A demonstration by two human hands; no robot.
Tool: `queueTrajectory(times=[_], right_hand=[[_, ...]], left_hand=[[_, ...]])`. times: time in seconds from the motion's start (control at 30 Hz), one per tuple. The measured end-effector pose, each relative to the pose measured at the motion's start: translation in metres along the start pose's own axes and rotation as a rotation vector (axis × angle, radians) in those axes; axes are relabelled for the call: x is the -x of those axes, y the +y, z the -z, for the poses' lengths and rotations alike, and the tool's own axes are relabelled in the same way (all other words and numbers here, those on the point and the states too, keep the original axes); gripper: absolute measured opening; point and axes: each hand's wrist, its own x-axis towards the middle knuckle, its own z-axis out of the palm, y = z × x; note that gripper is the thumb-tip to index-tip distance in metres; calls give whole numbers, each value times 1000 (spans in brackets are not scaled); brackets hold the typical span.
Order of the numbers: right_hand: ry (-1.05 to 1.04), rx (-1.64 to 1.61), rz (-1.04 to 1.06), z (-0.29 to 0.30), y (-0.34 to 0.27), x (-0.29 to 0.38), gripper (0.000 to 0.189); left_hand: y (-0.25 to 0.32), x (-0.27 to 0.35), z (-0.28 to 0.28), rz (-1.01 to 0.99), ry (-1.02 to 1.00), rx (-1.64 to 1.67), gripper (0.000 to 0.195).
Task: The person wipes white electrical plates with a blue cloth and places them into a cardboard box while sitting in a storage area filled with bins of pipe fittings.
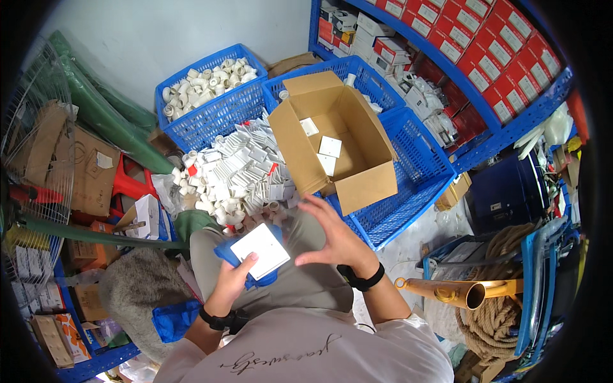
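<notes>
A square white plastic plate (261, 251) with small holes is gripped by my left hand (233, 279), its thumb on the face and a blue cloth (226, 251) beneath. My right hand (330, 237) is spread with nothing in it, to the right of the plate and just below a cardboard box (301, 153). Inside that open box lie several white plates (330, 146). A large heap of similar white plates (244, 158), mixed with white pipe fittings (220, 210), lies beyond my knees.
One blue plastic crate (215, 112) holds white pipe elbows (201, 86). The cardboard box rests over other blue crates (416, 163). Blue shelving (522, 127) with red boxes (479, 52) stands right. A brown metal tube (440, 290) and coiled rope (493, 325) are near my right elbow.
</notes>
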Motion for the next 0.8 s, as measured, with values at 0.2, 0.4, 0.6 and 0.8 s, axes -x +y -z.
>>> queueTrajectory(times=[0.2, 0.4, 0.6, 0.8], right_hand=[[-246, 41, 182, -34, -19, 9, 78], [-183, 89, 100, -35, -31, 13, 75], [-231, 13, 20, -38, -32, 24, 80], [-282, -13, -40, -32, -32, 29, 81]], left_hand=[[0, 8, -4, 16, -43, -133, 32], [-3, 14, 4, 8, -164, -221, 31], [0, 18, 0, 92, -303, -293, 30], [-10, 15, -9, 101, -350, -263, 30]])
